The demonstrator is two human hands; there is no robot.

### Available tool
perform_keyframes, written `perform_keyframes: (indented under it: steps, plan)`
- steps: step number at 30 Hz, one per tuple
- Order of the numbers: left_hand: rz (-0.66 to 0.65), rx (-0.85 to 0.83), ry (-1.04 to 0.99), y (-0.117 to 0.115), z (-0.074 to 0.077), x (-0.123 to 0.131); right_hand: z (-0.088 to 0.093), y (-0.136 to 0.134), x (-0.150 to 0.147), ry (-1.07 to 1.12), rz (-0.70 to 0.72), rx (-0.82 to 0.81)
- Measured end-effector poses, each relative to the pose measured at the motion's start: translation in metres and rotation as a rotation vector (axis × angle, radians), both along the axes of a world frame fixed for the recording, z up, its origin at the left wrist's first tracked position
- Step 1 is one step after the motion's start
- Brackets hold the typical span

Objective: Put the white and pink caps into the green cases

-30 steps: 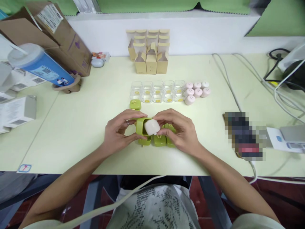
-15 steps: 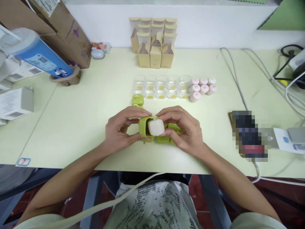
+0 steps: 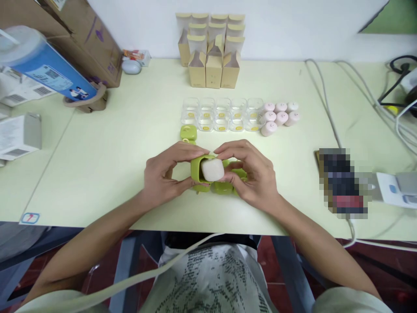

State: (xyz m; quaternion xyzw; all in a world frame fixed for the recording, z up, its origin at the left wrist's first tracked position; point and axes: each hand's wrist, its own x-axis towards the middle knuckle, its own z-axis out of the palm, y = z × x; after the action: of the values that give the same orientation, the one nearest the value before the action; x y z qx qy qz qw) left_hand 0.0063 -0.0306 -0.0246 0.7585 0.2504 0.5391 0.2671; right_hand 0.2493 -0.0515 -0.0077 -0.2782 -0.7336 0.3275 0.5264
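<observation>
Above the pale worktop [image 3: 124,152], near middle, our left hand [image 3: 162,174] holds the green, rubbery-looking rounded case [image 3: 195,168]; our right hand [image 3: 256,173] pinches the smooth white block [image 3: 213,170] in its mouth. We should keep both squarely aligned.

Phone [image 3: 342,180] screen is pixelated, can't be read; print on tan cartons [image 3: 214,74] is too sm. L end of white case [image 3: 213,169] is hidden in held green cover [image 3: 196,169]; other green covers [image 3: 223,188] are partly hidden by R hand [image 3: 256,174]. Lg cardboard box [image 3: 94,52] is cut off by top & L edges.
</observation>
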Motion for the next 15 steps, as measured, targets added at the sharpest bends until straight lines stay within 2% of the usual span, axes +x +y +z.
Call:
perform_keyframes:
  steps: [3,6,8,10,12,15]
  plan:
    - [0.037,0.034,0.04,-0.001,-0.005,-0.002,0.001,-0.001,0.002,0.055,0.046,-0.174]
    - [0.078,0.046,0.045,-0.006,-0.011,0.0,0.0,-0.001,0.003,0.139,0.152,-0.413]
    - [0.125,0.049,0.016,-0.009,-0.013,0.004,-0.001,-0.002,0.0,0.197,0.22,-0.495]
    - [0.196,0.065,-0.015,-0.01,-0.015,0.008,-0.002,-0.004,-0.004,0.225,0.251,-0.506]
    - [0.249,0.092,-0.022,-0.008,-0.015,0.011,-0.001,-0.006,-0.007,0.198,0.226,-0.464]
    - [0.192,0.136,0.048,-0.003,-0.01,0.012,0.002,-0.007,-0.007,0.081,0.134,-0.302]
